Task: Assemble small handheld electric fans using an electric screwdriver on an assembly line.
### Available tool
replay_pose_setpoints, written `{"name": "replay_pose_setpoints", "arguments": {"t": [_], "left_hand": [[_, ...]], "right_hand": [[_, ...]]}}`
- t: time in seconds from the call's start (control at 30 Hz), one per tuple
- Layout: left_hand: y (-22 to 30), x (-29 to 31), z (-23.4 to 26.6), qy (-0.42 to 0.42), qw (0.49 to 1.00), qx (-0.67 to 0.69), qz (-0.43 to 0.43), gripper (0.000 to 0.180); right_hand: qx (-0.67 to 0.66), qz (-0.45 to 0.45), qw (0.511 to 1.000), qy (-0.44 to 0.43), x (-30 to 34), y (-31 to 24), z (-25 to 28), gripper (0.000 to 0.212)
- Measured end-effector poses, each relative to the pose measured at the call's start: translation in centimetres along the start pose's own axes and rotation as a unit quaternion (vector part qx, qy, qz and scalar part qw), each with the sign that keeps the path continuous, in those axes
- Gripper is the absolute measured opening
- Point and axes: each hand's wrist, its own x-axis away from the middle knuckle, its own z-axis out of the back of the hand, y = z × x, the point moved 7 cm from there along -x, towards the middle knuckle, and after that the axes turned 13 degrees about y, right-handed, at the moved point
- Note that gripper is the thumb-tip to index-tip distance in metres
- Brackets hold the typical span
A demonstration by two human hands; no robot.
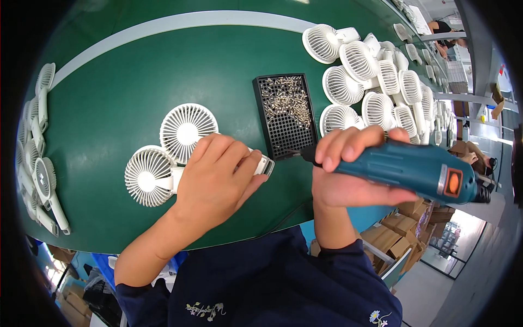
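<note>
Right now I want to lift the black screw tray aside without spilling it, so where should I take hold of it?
Probably grip the black screw tray by its two long side rims, coming from above, and keep it level. It lies flat on the green table, with loose screws heaped at its far half. The electric screwdriver in the right hand crowds the near end.

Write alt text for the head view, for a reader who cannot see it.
A person's right hand grips a teal electric screwdriver while the left hand holds down white handheld fans on a green table. A black tray of screws and more white fans lie beyond.
</note>
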Motion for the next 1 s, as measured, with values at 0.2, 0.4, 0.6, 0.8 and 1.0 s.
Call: {"name": "replay_pose_setpoints", "arguments": {"t": [0.2,0.4,0.6,0.8,1.0], "left_hand": [[0.0,-0.1,0.5,0.019,1.0,-0.014,0.012,0.038],[-0.4,-0.1,1.1,0.039,0.998,-0.046,0.03,0.039],[-0.1,0.2,1.4,0.055,0.998,0.009,0.02,0.036],[0.1,0.5,1.5,0.054,0.998,0.013,-0.014,0.014],[-0.1,0.4,1.6,0.038,0.999,0.028,0.006,0.019]], "right_hand": [[0.025,-0.023,0.999,0.013,0.2,1.2,0.7,0.088],[-0.006,-0.004,1.0,-0.002,0.3,-0.1,-0.5,0.082],[-0.077,-0.099,0.992,-0.01,1.1,-0.8,-2.5,0.088],[-0.087,-0.106,0.99,-0.011,2.2,0.0,-3.2,0.089],[-0.091,-0.111,0.989,0.026,1.7,0.3,-2.2,0.072]]}}
